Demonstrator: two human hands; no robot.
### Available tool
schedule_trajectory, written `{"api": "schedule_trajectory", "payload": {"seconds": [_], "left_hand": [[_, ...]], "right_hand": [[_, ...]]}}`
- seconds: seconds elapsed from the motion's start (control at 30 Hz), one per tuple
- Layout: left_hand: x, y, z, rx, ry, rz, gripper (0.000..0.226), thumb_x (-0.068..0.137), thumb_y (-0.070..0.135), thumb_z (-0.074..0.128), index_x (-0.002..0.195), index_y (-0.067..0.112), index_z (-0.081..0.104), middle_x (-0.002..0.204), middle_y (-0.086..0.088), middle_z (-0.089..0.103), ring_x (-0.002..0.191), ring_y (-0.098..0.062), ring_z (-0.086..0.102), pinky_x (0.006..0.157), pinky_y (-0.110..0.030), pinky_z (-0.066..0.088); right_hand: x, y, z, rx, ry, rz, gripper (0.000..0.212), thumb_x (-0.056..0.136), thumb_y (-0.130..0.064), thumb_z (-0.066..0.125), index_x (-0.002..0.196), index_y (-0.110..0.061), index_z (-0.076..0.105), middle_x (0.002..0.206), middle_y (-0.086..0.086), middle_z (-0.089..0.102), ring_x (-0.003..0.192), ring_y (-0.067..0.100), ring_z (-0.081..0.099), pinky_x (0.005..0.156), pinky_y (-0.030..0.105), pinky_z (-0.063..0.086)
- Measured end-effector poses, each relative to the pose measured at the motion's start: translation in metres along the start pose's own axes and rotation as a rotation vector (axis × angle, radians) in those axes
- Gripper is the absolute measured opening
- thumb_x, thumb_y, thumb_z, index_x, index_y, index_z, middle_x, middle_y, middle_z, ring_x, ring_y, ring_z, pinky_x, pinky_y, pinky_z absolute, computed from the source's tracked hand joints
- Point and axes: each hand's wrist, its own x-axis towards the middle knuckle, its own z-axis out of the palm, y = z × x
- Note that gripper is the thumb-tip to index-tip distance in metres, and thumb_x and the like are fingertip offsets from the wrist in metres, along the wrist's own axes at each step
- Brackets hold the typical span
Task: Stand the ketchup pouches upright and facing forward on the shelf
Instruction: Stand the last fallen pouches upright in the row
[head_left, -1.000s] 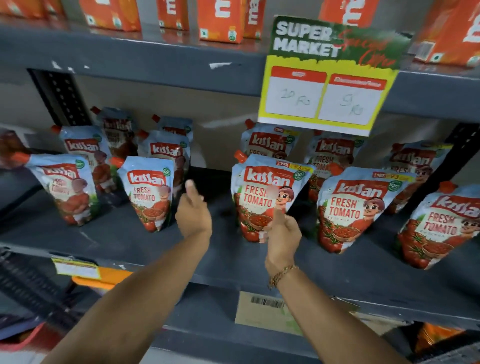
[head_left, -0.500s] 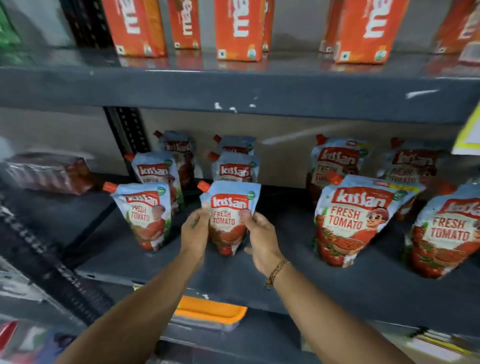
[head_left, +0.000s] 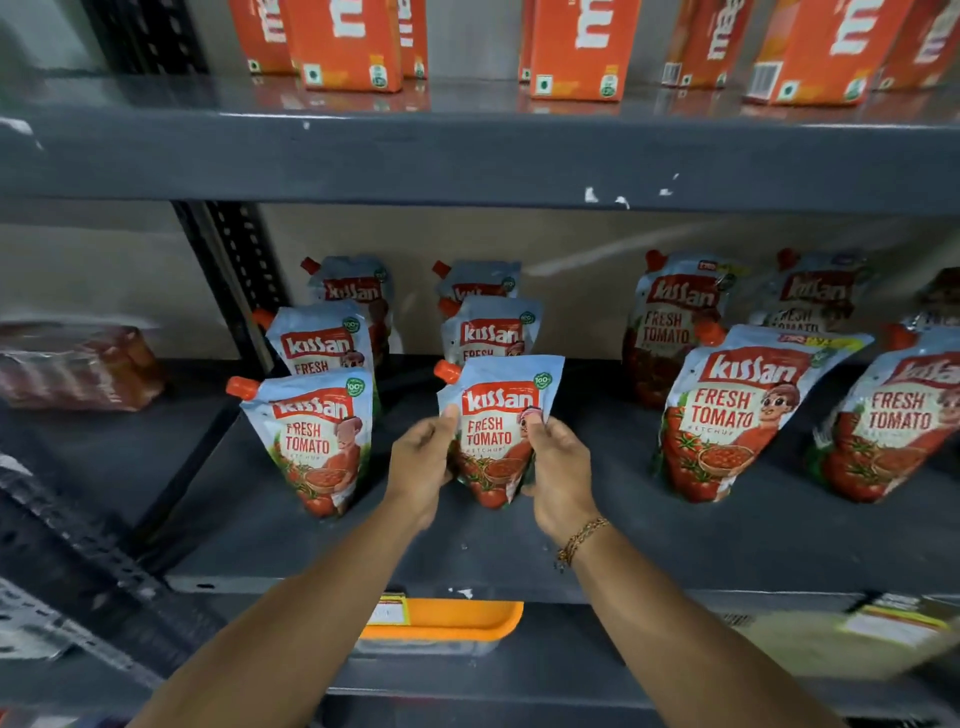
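Note:
Several Kissan ketchup pouches stand on the dark grey shelf (head_left: 649, 540), labels facing me. I hold the front middle pouch (head_left: 496, 415) from both sides: my left hand (head_left: 421, 467) grips its left edge and my right hand (head_left: 558, 467) grips its right edge. It stands upright, red cap at the top left. Another upright pouch (head_left: 311, 436) stands just to its left, with two more behind each. Larger pouches (head_left: 727, 410) stand in rows to the right, leaning slightly.
The upper shelf (head_left: 467, 156) carries orange cartons (head_left: 576, 47) close overhead. A perforated upright post (head_left: 234, 270) bounds the left side, with a wrapped reddish pack (head_left: 78, 369) beyond it. An orange-lidded container (head_left: 441, 623) sits on the shelf below.
The view shifted left from the large pouches to the small ones. Both hands moved from in front of a large pouch onto the front middle small pouch and grasped it.

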Motion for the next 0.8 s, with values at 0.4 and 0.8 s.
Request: {"api": "schedule_trajectory", "payload": {"seconds": [0.4, 0.8], "left_hand": [[-0.025, -0.003, -0.077, 0.637, 0.399, 0.688, 0.050, 0.092, 0.051, 0.028, 0.087, 0.006, 0.049, 0.076, -0.003, 0.055, 0.067, -0.014, 0.051, 0.059, -0.026, 0.042], [0.000, 0.010, -0.162, 0.443, 0.282, 0.276, 0.068, 0.083, 0.026, 0.067, 0.141, 0.016, 0.033, 0.137, -0.007, 0.053, 0.125, -0.020, 0.052, 0.101, -0.037, 0.046]], "right_hand": [[-0.046, 0.035, 0.033, -0.355, -0.056, -0.519, 0.036, 0.081, -0.031, 0.064, 0.058, -0.021, 0.037, 0.056, -0.006, 0.043, 0.056, 0.004, 0.043, 0.052, 0.013, 0.036], [-0.026, 0.059, 0.130, -0.497, -0.285, -0.072, 0.043, 0.087, -0.044, 0.054, 0.122, -0.020, 0.052, 0.117, 0.004, 0.067, 0.100, 0.019, 0.065, 0.090, 0.043, 0.055]]}}
